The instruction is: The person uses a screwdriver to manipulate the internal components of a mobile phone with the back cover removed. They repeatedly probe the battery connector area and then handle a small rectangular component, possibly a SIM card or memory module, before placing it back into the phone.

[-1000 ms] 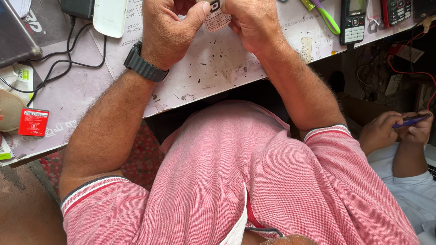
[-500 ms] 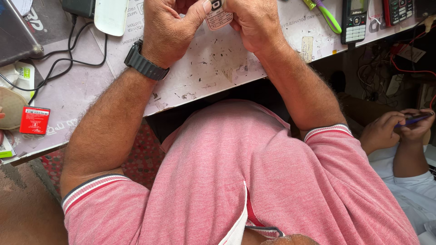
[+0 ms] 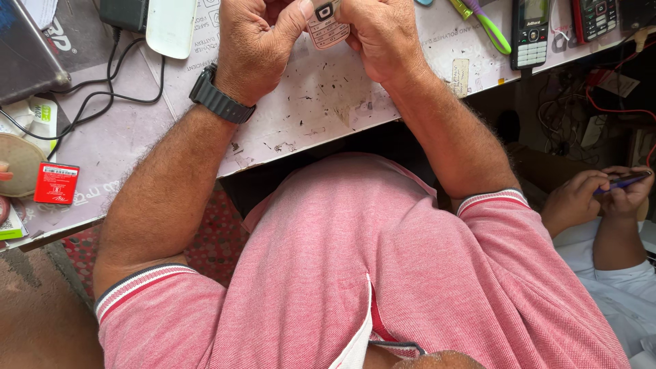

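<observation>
My left hand [image 3: 256,41] and my right hand [image 3: 383,37] are up at the top edge of the view, both closed around a small keypad phone [image 3: 326,26] held between them. The left thumb presses on the phone's upper corner. Only the pale keypad face shows; the rest is hidden by my fingers. A dark watch [image 3: 220,102] sits on my left wrist. Both forearms rest over the worn white worktable [image 3: 321,102].
On the table lie a white device [image 3: 171,26] with black cables [image 3: 89,102], a red battery [image 3: 56,183], a green-handled tool [image 3: 490,34] and two keypad phones [image 3: 531,31]. At the right, another person's hands [image 3: 601,195] hold a phone.
</observation>
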